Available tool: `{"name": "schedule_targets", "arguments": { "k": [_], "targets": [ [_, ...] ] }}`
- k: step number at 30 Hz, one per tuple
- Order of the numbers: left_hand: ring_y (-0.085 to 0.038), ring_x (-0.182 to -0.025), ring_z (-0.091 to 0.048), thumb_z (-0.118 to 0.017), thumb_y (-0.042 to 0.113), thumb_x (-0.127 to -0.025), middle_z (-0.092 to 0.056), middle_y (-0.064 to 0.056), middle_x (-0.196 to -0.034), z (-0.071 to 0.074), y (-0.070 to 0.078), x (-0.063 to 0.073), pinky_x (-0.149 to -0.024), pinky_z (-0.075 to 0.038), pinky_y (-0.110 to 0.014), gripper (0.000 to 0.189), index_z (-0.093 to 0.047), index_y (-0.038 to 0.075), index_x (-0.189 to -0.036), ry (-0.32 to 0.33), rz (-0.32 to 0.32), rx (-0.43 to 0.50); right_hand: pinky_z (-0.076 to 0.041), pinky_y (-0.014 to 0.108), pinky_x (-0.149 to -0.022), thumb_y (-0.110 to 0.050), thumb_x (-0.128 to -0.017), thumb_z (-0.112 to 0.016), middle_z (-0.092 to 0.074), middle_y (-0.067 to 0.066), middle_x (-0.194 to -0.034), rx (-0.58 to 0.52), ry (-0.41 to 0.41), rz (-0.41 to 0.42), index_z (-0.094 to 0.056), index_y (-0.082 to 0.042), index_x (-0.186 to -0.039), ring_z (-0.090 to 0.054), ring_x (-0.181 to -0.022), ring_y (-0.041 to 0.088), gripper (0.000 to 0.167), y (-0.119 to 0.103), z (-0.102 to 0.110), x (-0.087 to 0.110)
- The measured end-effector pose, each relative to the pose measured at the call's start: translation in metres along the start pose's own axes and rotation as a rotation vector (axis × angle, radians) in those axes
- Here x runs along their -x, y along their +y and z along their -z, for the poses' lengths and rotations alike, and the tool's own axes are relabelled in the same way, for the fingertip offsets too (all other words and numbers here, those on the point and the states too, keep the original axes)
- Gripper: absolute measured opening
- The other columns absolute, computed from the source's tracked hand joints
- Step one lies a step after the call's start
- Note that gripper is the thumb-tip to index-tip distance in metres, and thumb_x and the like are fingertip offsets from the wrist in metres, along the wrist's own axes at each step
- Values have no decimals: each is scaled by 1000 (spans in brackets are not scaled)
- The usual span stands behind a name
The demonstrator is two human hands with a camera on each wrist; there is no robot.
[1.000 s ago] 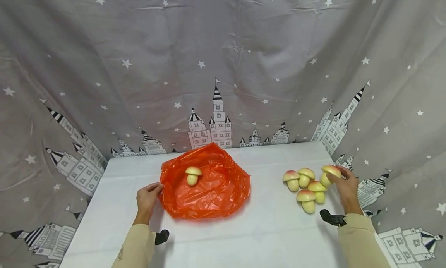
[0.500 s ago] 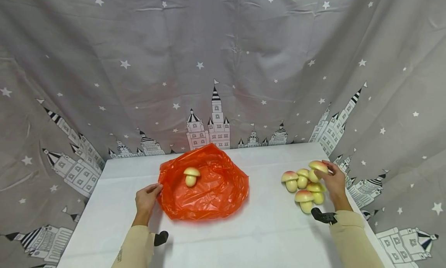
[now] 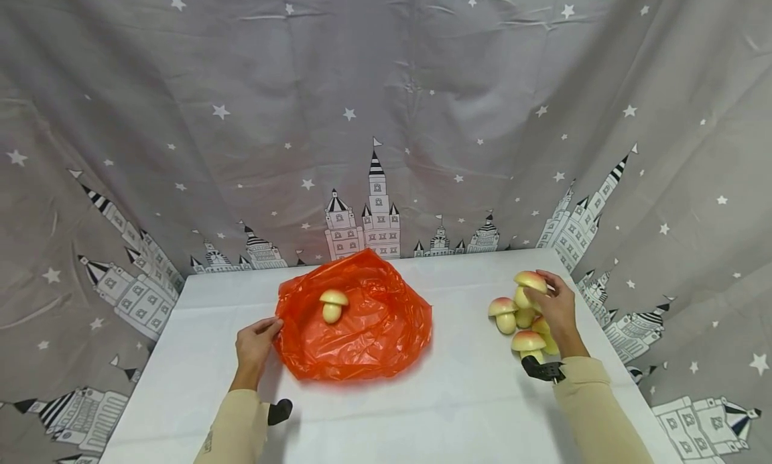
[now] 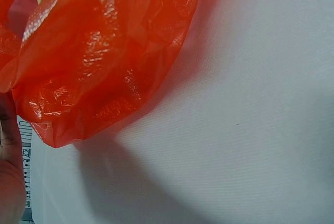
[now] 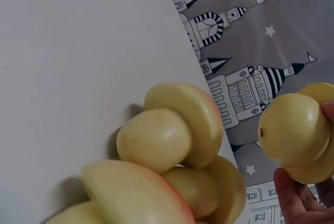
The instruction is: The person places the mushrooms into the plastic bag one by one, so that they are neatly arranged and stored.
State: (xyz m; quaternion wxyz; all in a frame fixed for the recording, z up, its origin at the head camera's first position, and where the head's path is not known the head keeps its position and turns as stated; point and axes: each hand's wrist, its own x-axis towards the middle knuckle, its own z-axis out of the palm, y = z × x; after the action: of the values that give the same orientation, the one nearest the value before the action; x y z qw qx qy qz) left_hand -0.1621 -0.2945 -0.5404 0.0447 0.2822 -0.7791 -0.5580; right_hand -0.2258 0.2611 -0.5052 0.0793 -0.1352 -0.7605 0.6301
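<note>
Right hand: curled fingers pinching one red-capped model mushroom, clear of the others in the right wrist view. Mushroom cluster: left of and below that hand. Left hand: fingertips pinching the rim of a red plastic bag; bag to its right, mouth spread, one pale model mushroom inside. Handling, as judged: grip smooth cap firmly, avoid knocking neighbours; hold thin rim steady, untugged.

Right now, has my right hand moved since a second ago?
Yes, leftward in the head view: the right hand, holding a mushroom, has moved inward from the right edge of the white table.
</note>
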Motion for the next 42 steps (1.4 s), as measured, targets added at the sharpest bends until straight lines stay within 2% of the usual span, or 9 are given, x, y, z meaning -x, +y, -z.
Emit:
{"name": "schedule_targets", "arguments": {
  "k": [2,6,9,15,21,26,29,35,42],
  "targets": [
    [-30,-110,-55,-59,24,-97,-57,-26,-125,-1,0,0,-64,-41,0,41,-59,-5,-126,1,-5,1,-48,13,-67,-5,-87,-68,-51,-4,-117,-3,0,28,-48,-1,-136,-51,-95,2,53,-1,-4,1],
    [-30,-110,-55,-59,24,-97,-58,-26,-125,-1,0,0,-64,-41,0,41,-59,-5,-126,-2,-11,1,-46,12,-69,-4,-87,-67,-51,1,-122,9,-28,79,-48,-1,-135,-50,-97,2,52,-1,-11,3],
    [-30,-109,-56,-59,24,-97,-58,-26,-125,1,-1,1,-67,-44,-2,41,-59,-6,-126,-10,-12,-13,-43,10,-76,-3,-88,-67,-50,7,-127,5,-59,80,-48,0,-136,-49,-99,3,51,0,-18,4],
    [-27,-103,-58,-60,22,-97,-60,-26,-122,4,-3,1,-64,-42,-1,39,-61,-6,-124,5,-30,-38,-45,11,-75,-2,-86,-67,-49,11,-130,-17,-97,56,-50,0,-134,-50,-101,8,50,-1,-34,7],
    [-23,-98,-59,-60,23,-96,-61,-25,-121,2,-1,0,-69,-46,-5,40,-61,-6,-123,3,-29,-34,-46,11,-75,-4,-87,-68,-47,14,-135,-11,-138,72,-49,0,-135,-48,-106,14,52,-6,-46,7],
    [-14,-90,-59,-61,21,-96,-61,-25,-120,0,-1,0,-67,-46,-5,39,-61,-7,-123,7,-19,-13,-49,14,-70,-3,-85,-70,-49,14,-134,-17,-168,79,-50,-1,-134,-49,-107,17,52,-9,-58,7],
    [-12,-87,-59,-61,20,-96,-61,-25,-119,0,0,0,-66,-45,-4,38,-61,-7,-122,9,-18,-4,-48,13,-73,-1,-84,-71,-50,15,-133,-14,-192,109,-51,1,-132,-50,-106,17,53,-9,-66,6],
    [-16,-93,-58,-60,21,-96,-60,-25,-121,-1,0,0,-68,-46,-5,38,-61,-6,-124,7,-8,-1,-47,13,-80,1,-82,-72,-52,17,-131,-13,-211,159,-54,2,-129,-51,-110,23,51,-8,-79,5],
    [-8,-82,-57,-61,20,-96,-63,-23,-116,1,-2,-1,-63,-43,-4,36,-63,-7,-120,16,-30,-10,-46,16,-82,3,-81,-73,-53,18,-130,-16,-245,174,-53,2,-128,-52,-110,23,51,-7,-91,5]
  ]
}}
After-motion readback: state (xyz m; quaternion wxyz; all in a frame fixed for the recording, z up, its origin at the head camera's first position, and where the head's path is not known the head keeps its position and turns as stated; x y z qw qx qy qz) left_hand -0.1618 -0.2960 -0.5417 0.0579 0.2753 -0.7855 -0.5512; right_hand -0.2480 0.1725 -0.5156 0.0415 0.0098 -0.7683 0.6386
